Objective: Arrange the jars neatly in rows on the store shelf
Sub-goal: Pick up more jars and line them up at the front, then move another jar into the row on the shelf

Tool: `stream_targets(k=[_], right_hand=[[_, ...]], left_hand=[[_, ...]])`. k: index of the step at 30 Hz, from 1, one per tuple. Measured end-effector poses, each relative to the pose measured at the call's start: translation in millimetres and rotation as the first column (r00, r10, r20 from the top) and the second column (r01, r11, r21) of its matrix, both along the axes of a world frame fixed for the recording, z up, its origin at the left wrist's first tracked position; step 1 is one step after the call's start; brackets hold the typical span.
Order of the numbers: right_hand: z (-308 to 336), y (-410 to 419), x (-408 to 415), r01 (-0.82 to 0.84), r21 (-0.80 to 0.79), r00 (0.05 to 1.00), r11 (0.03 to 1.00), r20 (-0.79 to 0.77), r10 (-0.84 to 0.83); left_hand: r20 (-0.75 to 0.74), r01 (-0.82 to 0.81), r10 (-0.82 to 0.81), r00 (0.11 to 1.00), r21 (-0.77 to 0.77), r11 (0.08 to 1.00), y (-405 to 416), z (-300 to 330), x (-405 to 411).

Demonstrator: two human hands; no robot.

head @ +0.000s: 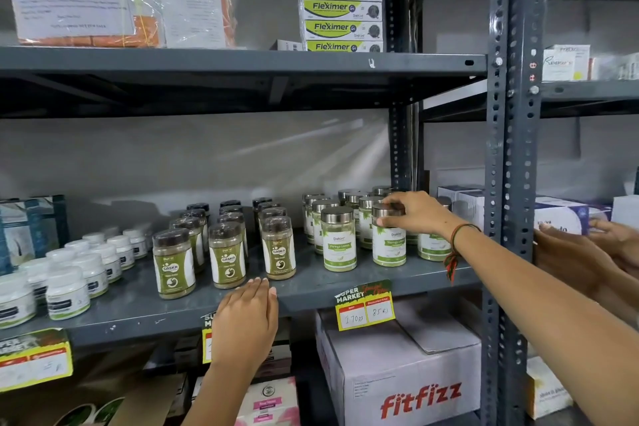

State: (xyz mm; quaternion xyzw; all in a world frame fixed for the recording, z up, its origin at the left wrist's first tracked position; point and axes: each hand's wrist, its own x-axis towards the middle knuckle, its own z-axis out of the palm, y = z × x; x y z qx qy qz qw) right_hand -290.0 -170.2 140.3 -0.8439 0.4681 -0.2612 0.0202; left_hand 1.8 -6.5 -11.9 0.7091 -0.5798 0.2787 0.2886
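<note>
A steel-lidded, green-labelled moringa jar (389,235) is gripped at the lid by the right hand (413,213), probably being nudged into line; left hand (247,318) is rested open on the grey metal shelf (311,284) edge. Squaring with the neighbouring jar (339,240) seems needed next.

The right hand (413,213) covered the steel lid of a Moringa jar (389,245), and jars behind it were largely masked by the wrist. The left hand (247,318) hid most of a price tag (206,339) on the shelf's front edge (138,318). White tubs (15,301) were cut off at the picture's left edge, their labels too blurred to read.

Grey slotted-steel shelving (242,62) against a pale wall (173,156), dim light.
</note>
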Motion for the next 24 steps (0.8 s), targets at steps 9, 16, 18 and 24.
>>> stream_targets(k=[9, 16, 18, 24], right_hand=[[-2, 1, 1, 0.02, -0.012, 1.0, 1.0, -0.006, -0.02], [8, 20, 22, 0.0, -0.215, 0.998, 0.977, 0.066, 0.015], [12, 35, 43, -0.071, -0.288, 0.992, 0.955, 0.083, 0.099], [13, 63, 116, -0.306, -0.212, 0.95, 0.928, -0.009, 0.311]], left_hand=[[-0.007, -0.007, 0.007, 1.0, -0.004, 1.0, 0, -1, 0], [-0.024, -0.006, 0.006, 1.0, -0.007, 1.0, 0, 1, -2], [-0.02, -0.012, 0.012, 1.0, -0.005, 1.0, 0, 1, -2], [-0.021, -0.013, 0.013, 1.0, -0.021, 1.0, 2, 1, -4]])
